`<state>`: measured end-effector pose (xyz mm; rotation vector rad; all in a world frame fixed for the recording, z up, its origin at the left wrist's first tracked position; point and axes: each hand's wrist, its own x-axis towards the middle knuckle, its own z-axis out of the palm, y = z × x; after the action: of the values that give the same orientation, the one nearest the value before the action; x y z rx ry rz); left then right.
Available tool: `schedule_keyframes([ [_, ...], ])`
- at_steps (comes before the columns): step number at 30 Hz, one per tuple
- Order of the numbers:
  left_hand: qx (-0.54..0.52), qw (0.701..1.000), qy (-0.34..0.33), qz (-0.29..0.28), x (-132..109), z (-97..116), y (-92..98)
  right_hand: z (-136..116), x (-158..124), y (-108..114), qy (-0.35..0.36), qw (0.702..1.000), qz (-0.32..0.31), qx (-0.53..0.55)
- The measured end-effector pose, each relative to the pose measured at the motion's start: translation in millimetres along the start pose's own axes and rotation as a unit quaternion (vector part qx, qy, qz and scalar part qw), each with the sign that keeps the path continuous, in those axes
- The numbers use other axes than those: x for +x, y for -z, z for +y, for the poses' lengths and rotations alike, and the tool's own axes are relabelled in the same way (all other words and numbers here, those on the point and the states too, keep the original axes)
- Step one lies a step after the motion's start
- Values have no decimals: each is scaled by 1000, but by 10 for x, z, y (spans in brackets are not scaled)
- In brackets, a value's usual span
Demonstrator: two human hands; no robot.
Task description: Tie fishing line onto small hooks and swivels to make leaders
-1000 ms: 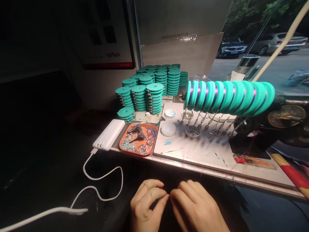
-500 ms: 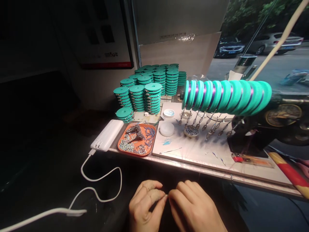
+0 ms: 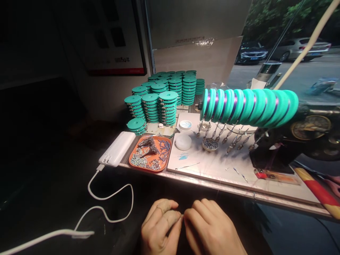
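Observation:
My left hand [image 3: 159,228] and my right hand [image 3: 212,230] meet low in the view, below the table's front edge. Both are closed in a pinch, fingertips touching each other around something too small to make out. Above them, on the table, lies an orange tray [image 3: 151,154] of small metal parts. A row of green spools [image 3: 249,106] wound with purple line hangs on a horizontal rod at the right, with metal springs dangling beneath.
Stacks of green spools [image 3: 164,99] stand at the back of the white board [image 3: 212,163]. A white power bank [image 3: 117,148] with a white cable [image 3: 106,198] lies left of the tray. Small round dishes [image 3: 209,143] sit mid-table. Parked cars show outside.
Both hands stay pinched together and have shifted slightly left and down in the view; the scene drifts a little with my head.

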<state>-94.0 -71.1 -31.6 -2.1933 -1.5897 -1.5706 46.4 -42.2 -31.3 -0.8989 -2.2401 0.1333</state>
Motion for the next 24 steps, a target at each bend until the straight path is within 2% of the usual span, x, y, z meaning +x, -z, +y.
schedule_keyframes([
  [4, 3, 1000, -9, -3, -22, -12, 3, 1, -7, -15, 2, 1000, 3, -4],
  [10, 17, 999, -9, -42, -83, -62, 23, 2, -2, -46, -10, 1000, 3, 5],
  [18, 44, 999, -27, 11, -5, -8, -4, -3, 4, -52, -8, 1000, 5, -4],
  [24, 62, 998, -31, -4, -25, -2, 8, -4, 14, -62, 13, 1000, 17, -24],
])
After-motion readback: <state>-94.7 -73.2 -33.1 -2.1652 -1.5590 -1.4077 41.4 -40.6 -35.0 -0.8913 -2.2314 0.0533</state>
